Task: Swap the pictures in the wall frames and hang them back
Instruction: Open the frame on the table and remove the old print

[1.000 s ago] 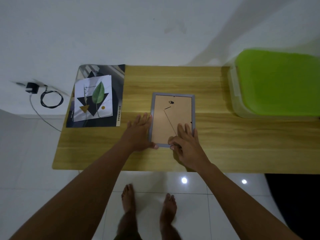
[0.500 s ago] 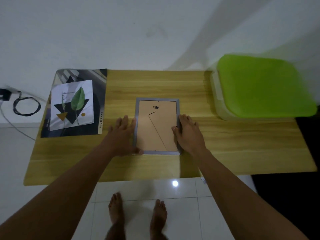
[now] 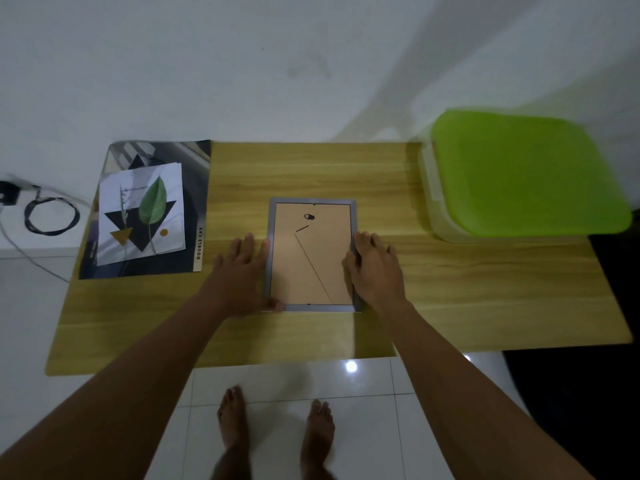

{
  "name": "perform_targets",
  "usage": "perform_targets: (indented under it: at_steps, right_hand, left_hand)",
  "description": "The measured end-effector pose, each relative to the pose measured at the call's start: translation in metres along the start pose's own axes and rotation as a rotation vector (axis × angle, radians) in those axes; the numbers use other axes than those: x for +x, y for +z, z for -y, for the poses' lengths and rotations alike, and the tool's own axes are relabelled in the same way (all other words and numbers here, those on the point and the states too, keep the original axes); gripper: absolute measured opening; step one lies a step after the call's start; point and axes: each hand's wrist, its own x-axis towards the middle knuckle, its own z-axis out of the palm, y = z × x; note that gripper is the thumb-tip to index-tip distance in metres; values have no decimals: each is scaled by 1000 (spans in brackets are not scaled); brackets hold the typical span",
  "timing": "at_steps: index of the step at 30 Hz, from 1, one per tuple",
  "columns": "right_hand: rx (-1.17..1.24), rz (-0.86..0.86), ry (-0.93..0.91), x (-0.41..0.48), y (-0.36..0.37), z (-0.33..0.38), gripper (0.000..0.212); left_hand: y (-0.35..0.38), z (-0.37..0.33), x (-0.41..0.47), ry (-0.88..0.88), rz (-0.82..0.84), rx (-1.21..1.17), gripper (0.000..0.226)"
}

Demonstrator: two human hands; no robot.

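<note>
A grey picture frame (image 3: 312,254) lies face down in the middle of the wooden table (image 3: 485,292), its brown backing board and small black hanger facing up. My left hand (image 3: 240,271) grips the frame's left edge, thumb at the lower left corner. My right hand (image 3: 375,268) holds the right edge, fingers curled over the rim. At the table's left end a leaf picture (image 3: 142,216) on white paper lies on top of a larger dark poster (image 3: 194,188).
A box with a bright green lid (image 3: 523,174) fills the table's far right corner. A black cable coil and plug (image 3: 45,213) lie on the floor to the left. White wall stands behind the table. My bare feet stand on white tiles below.
My right hand slid from the frame's bottom edge up onto its right edge. The left hand stayed on the left edge. The camera view shifted.
</note>
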Motion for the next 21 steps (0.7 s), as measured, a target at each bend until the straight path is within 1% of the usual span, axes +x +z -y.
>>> perform_targets:
  at_steps: [10, 21]
  right_hand:
    - [-44, 44, 9, 1, -3, 2, 47]
    - [-7, 41, -7, 0, -6, 1, 44]
  left_hand:
    - [-1, 0, 0, -2, 19, -19, 131]
    - [-5, -3, -4, -10, 24, -23, 131]
